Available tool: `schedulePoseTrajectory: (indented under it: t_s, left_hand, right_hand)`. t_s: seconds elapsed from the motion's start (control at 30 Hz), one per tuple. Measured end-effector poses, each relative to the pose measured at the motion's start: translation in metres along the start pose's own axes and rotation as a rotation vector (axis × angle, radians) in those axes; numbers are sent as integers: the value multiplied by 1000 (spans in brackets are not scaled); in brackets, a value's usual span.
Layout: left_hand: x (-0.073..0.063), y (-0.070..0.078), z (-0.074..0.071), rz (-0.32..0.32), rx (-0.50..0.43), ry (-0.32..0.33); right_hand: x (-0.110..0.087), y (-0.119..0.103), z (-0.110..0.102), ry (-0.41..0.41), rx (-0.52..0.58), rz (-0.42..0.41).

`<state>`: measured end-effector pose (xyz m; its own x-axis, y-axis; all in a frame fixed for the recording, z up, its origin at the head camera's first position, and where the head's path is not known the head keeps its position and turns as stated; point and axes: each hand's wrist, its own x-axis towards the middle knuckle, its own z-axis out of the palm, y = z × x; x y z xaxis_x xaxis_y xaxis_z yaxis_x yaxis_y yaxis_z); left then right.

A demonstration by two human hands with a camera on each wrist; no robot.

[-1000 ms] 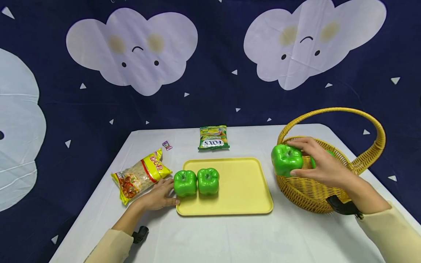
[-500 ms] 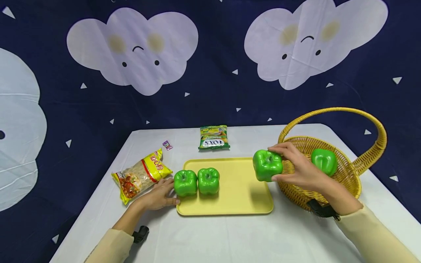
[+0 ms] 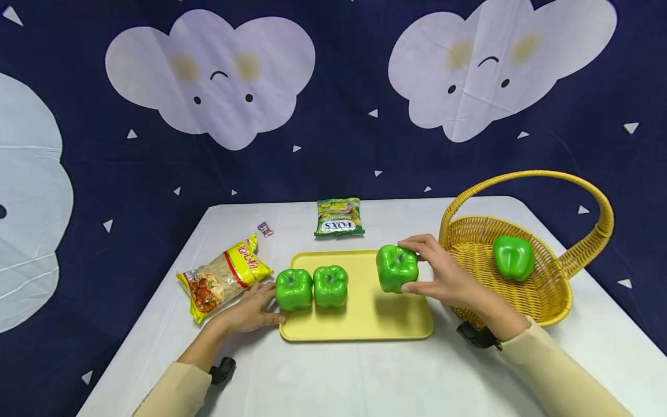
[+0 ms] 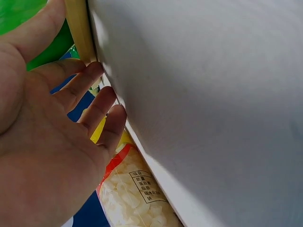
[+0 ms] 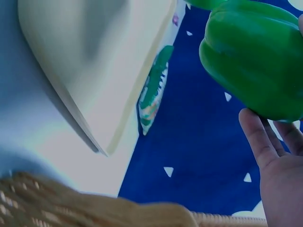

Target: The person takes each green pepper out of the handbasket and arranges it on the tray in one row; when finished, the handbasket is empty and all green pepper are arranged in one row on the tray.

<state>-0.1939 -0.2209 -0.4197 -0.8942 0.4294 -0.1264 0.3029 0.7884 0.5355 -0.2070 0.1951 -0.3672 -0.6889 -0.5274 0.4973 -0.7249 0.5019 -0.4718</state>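
My right hand holds a green bell pepper above the right half of the yellow tray, thumb on the near side and fingers over the far side. In the right wrist view this pepper hangs well off the tray. Two more bell peppers stand side by side on the tray's left part, a left one and a right one. Beside the tray's left edge lies my left hand, fingers relaxed, the thumb at the rim. The left wrist view shows its fingertips right at that edge.
A wicker basket with a tall handle stands at the right, one bell pepper inside. A noodle bag lies left of the tray. Behind are a green FOX'S candy bag and a small purple candy.
My right hand has carried the bell pepper leftward from over the basket to above the tray, bringing the pepper in the basket into full view. My left hand has stayed in place.
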Motion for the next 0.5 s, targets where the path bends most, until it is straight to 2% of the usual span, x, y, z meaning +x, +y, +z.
schedulePoseTrajectory:
  t_s: [0.3,0.5]
  left_hand:
    - [0,1,0,-9,-4,-3]
    - [-1,1,-1,-4,-1,3]
  right_hand:
    - [3,2,21,-65,34,85]
    - [4,3,32,-79,17,95]
